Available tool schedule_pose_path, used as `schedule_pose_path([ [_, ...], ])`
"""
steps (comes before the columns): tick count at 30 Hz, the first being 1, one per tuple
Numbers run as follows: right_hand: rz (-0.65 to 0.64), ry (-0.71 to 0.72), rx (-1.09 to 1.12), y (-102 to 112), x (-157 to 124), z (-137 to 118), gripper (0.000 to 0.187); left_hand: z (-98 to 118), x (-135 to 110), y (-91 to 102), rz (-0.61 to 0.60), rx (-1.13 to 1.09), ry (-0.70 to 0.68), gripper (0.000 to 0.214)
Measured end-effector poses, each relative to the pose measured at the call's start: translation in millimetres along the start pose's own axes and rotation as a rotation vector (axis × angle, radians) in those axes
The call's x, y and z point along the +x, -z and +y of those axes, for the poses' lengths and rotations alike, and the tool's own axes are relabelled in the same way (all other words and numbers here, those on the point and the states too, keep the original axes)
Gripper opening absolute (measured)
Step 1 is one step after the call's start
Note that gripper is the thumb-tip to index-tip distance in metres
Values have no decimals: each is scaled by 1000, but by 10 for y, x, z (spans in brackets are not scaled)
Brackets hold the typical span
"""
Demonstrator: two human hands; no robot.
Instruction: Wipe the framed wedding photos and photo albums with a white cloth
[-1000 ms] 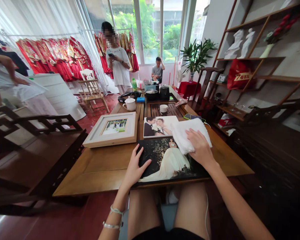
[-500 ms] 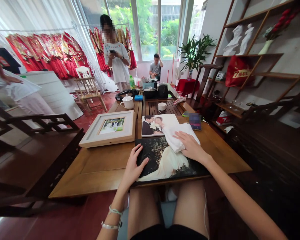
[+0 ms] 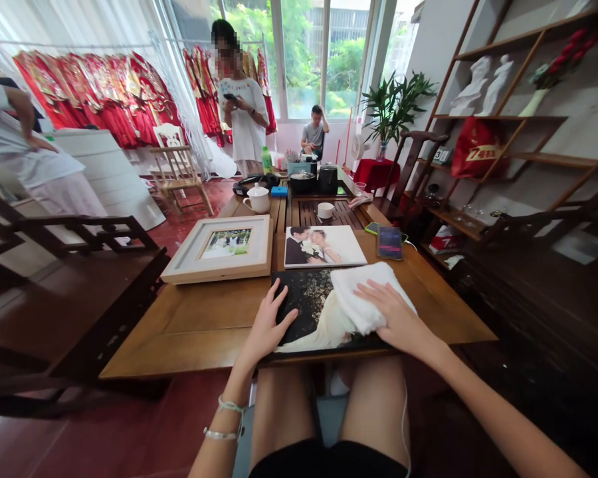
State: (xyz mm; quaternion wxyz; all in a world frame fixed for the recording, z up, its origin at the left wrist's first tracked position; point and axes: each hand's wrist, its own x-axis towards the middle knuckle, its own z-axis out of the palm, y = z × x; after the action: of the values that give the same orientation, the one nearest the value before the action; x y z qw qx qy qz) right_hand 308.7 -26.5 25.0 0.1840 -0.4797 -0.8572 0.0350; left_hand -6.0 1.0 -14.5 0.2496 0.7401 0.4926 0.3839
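While the left hand (image 3: 269,325) lies with fingers spread on the left part of a dark photo panel (image 3: 311,299), gripping nothing, the right hand (image 3: 397,318) rests on a white towel (image 3: 351,302) over the panel's right side. The right fingers stretch across the towel's top; the thumb is hard to make out, so I cannot tell whether they pinch it. Printed with a pale gown, the panel lies flat by the near edge of a wooden table (image 3: 204,325). Just beyond it lies a white-edged couple's portrait (image 3: 323,249), with a pale picture frame (image 3: 187,262) to its left and a smartphone (image 3: 390,244) to its right. Farther back stand a white teacup (image 3: 325,211), a lidded white mug (image 3: 258,199) and two black pots (image 3: 327,178). Near the table's far end, one person (image 3: 244,113) stands holding a phone (image 3: 232,98), another person (image 3: 313,136) sits, and red-and-gold garments (image 3: 99,99) hang at the left.
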Motion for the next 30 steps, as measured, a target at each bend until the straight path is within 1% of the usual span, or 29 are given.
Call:
schedule_pose_path([
  [3,43,-89,-15,-31,423,329,71,9,-3,9,-9,-17,12,54],
  [5,59,-124,-32,-46,548,389,68,8,-6,0,4,-21,17,54],
  [6,62,-122,-41,-55,542,353,68,4,-8,-9,16,-22,15,54],
  [8,62,-94,-52,-74,395,156,71,-11,-10,-29,39,-23,8,53],
  [10,46,-51,-54,-90,126,-155,77,-30,-11,-46,50,-17,6,52],
  [13,-15,86,-15,-88,-265,-599,86,-51,-9,-54,46,4,11,53],
  [15,-51,129,20,-64,-377,-720,89,-56,-7,-48,35,14,7,54],
  [16,-59,128,37,-49,-370,-706,89,-56,-6,-42,28,16,4,55],
  [17,-60,107,47,-34,-323,-644,89,-56,-5,-36,22,16,2,55],
  [19,-40,41,48,-16,-128,-416,87,-53,-4,-24,15,11,2,57],
  [22,1,-95,-1,-19,285,-31,77,-46,-6,-13,10,6,1,57],
  [24,14,-187,-39,-40,524,84,68,-40,-8,-12,15,10,-1,57],
  [25,24,-223,-56,-57,604,73,64,-37,-9,-14,18,14,-2,57],
  [27,44,-248,-80,-106,658,-85,61,-34,-11,-22,25,23,-3,57],
  [28,48,-238,-86,-135,630,-217,61,-33,-12,-27,26,26,-4,56],
  [30,34,-180,-87,-192,477,-527,67,-34,-16,-37,34,30,-12,56],
])
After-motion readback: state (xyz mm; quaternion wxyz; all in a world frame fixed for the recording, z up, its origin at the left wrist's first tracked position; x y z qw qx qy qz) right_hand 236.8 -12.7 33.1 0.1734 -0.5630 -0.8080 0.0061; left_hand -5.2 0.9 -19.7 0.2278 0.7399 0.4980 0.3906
